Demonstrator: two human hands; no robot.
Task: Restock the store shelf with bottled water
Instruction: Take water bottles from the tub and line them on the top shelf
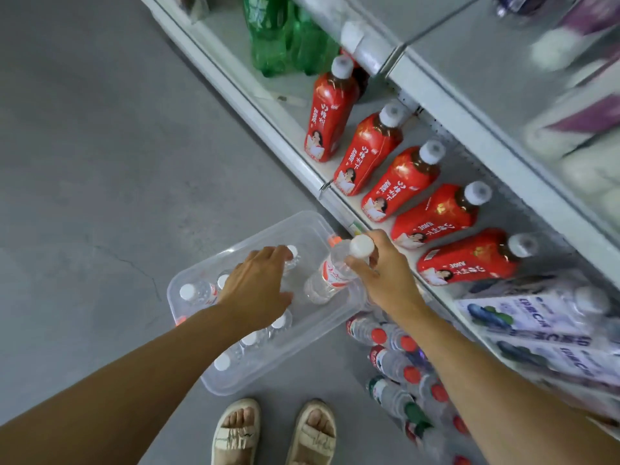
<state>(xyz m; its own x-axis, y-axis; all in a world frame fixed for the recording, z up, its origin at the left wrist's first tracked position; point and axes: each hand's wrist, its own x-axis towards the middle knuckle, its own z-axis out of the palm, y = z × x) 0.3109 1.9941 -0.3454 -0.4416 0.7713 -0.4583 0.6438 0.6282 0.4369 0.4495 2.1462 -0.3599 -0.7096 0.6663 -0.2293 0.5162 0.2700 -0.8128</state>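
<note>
A clear plastic bin [255, 229] sits on the grey floor against the shelf base and holds several white-capped water bottles [198, 293]. My right hand [385, 273] grips one water bottle [330, 273] by its neck, lifted above the bin's right side, white cap up. My left hand [258, 290] reaches down into the bin, fingers curled over the top of another bottle [291, 255]; how firmly it holds is hidden. The bottom shelf [295, 142] runs diagonally on the right.
Red-labelled tea bottles [375, 152] stand in a row on the bottom shelf, green soda bottles [278, 38] beyond them. Red-capped water bottles [396, 360] and purple-white cartons [530, 320] fill the shelf near my right arm. My sandalled feet [275, 431] stand just before the bin.
</note>
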